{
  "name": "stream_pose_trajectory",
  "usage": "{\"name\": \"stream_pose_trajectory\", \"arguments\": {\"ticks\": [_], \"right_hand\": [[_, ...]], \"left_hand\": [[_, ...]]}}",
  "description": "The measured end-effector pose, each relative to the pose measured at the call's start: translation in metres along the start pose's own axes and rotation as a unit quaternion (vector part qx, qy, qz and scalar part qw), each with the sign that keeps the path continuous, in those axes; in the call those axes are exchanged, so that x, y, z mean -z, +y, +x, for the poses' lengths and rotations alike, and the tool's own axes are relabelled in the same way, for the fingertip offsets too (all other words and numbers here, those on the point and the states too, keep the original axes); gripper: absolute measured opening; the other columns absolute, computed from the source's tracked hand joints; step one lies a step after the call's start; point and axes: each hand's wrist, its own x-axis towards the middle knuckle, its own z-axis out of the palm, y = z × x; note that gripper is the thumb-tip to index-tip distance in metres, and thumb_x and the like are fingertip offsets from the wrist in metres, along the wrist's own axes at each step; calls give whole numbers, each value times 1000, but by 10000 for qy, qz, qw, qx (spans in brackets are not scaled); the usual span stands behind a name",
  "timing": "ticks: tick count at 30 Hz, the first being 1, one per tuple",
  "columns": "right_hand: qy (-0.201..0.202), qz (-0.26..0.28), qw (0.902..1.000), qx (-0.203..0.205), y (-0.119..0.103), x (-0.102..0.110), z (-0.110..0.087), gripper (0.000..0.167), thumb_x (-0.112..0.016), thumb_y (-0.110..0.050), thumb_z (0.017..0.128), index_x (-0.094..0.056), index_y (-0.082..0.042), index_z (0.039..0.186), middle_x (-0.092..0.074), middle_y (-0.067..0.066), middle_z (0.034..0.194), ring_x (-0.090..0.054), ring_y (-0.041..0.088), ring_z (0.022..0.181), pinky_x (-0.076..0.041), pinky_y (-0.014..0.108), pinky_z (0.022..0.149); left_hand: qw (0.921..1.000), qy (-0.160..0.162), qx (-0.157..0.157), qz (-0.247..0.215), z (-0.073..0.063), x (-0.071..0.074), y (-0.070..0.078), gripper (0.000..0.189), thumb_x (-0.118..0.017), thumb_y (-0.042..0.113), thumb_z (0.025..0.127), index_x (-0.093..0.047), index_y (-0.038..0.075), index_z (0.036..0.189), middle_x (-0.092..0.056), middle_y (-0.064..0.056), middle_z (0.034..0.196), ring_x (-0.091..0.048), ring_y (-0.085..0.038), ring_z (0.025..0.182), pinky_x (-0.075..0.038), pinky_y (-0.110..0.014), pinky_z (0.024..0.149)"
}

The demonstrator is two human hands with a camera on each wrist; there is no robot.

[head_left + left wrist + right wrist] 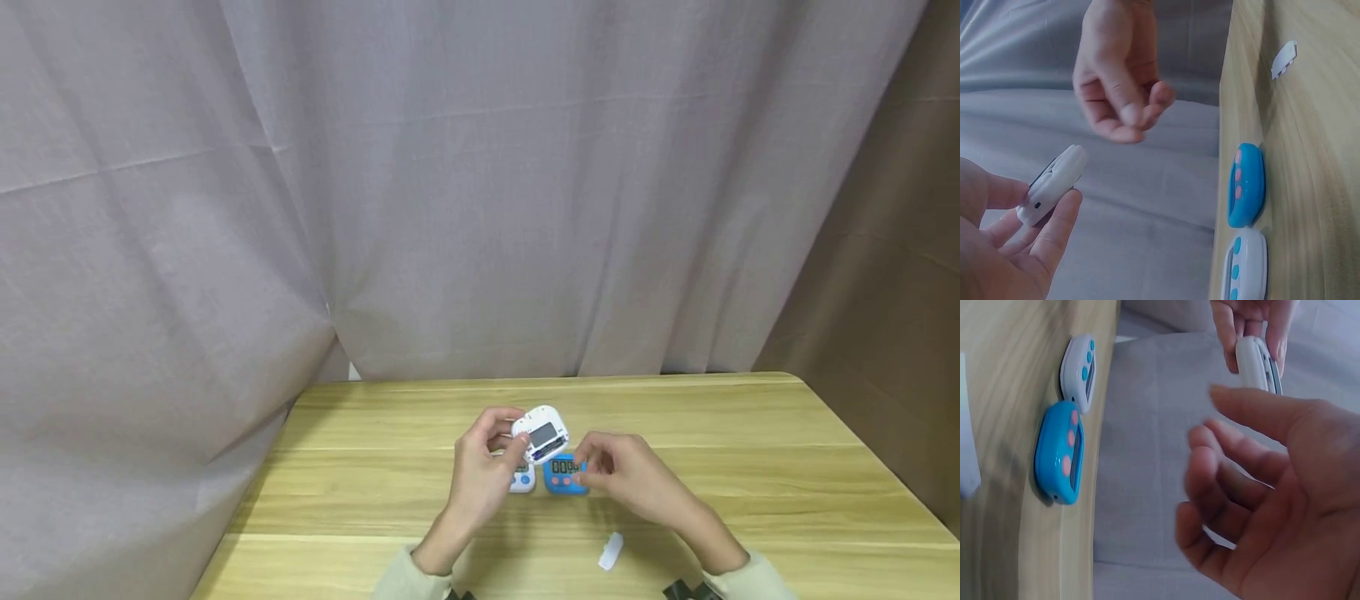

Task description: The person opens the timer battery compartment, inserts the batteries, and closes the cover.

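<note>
My left hand (487,462) grips a white digital timer (540,423) between thumb and fingers, above the table. The timer's back faces up in the head view, showing a dark grey rectangle and an uncovered slot with something dark along its lower edge. To the right of it is my right hand (630,475), apart from the timer, its fingers loosely curled; in the right wrist view nothing shows between its fingers (1235,487). Below the hands stand a blue timer (1249,184) with pink buttons and a white timer (1250,265) with blue buttons, side by side.
A small white plastic cover (611,551) with tabs along one edge lies on the wooden table (360,467), nearer the front than the timers. Grey curtain cloth (480,208) hangs behind the table and along its left side. A brown cloth (885,333) borders the right.
</note>
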Motion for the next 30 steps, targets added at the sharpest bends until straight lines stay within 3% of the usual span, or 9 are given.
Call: {"name": "stream_pose_trajectory", "arguments": {"ticks": [3, 6, 9, 17, 30], "right_hand": [[-609, -72, 9981, -54, 3, 1, -3, 16, -81, -6, 87, -69, -16, 92, -59, -10, 71, -53, 2, 64, -48, 20, 55], [-1223, -59, 9924, -97, 6, -1, -7, 21, -79, 2, 81, -70, -15, 88, -57, -11, 69, -51, 0, 62, -46, 19, 53], [-1559, -144, 9873, -258, 9, -7, -12, 23, -81, 5, 75, -71, -13, 84, -57, -11, 66, -51, 0, 60, -45, 18, 51], [-1691, -857, 9805, -516, 12, -19, -21, 39, -94, 3, 59, -69, -17, 82, -60, -9, 70, -52, 4, 63, -46, 23, 55], [-1597, -1694, 9698, -731, 12, -26, -18, 50, -95, 7, 51, -63, -22, 77, -57, -10, 75, -49, 7, 70, -45, 25, 61]], "left_hand": [[10000, -1, 1, -10, 0, 0, 0, 28, -69, -7, 94, -69, 3, 120, -76, -18, 104, -72, -14, 82, -67, -29, 70], [10000, -7, 11, -13, 0, 0, -1, 27, -69, -6, 94, -69, 3, 120, -76, -17, 103, -72, -14, 82, -68, -36, 71], [10000, -8, 16, -26, 0, -1, -1, 27, -70, -7, 94, -70, 3, 119, -76, -17, 103, -72, -14, 81, -69, -39, 72], [10000, 2, -26, -55, -1, -2, -2, 27, -70, -6, 94, -70, 4, 119, -76, -17, 102, -72, -13, 81, -68, -43, 72], [10000, 8, -33, 16, 0, 1, 0, 28, -70, -7, 94, -70, 4, 119, -77, -17, 102, -72, -12, 80, -68, -49, 73]]}}
